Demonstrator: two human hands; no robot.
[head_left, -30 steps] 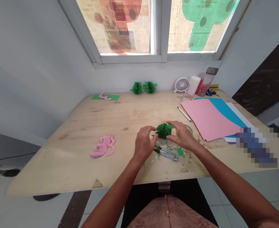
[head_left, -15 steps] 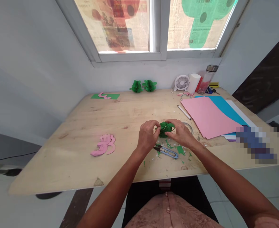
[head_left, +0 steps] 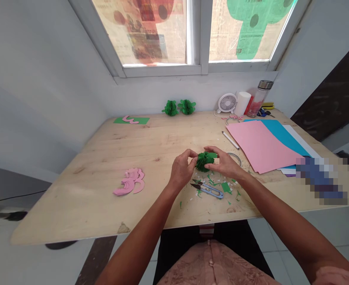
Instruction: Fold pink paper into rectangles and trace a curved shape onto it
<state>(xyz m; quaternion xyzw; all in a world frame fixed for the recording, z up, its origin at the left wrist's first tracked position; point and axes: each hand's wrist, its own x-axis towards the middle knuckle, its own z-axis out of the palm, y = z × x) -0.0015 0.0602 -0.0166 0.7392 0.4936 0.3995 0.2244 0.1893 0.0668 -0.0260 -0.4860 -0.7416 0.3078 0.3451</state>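
Note:
Between my hands is a green folded-paper ornament (head_left: 205, 161) with many fanned layers, held just over the table. My left hand (head_left: 184, 168) pinches its left edge between thumb and fingertips. Curved around its right side, my right hand (head_left: 224, 163) has the thumb low and the fingers on top. Below it lie blue-handled thread snips (head_left: 208, 189) with dark blades, pointing left. Green and white paper scraps (head_left: 226, 187) are scattered about the snips.
Pink paper cutouts (head_left: 129, 182) lie left. Two green paper ornaments (head_left: 186, 107) stand by the wall, near a small fan (head_left: 227, 103) and a glass bottle (head_left: 260, 99). Pink sheets (head_left: 260, 146) and a pen (head_left: 230, 140) lie right. A wire ring (head_left: 234, 159) is behind my right hand.
The green paper ornament has turned and its layers look fuller and rounder. My left hand has shifted slightly left, and my right fingers have opened a little wider around it.

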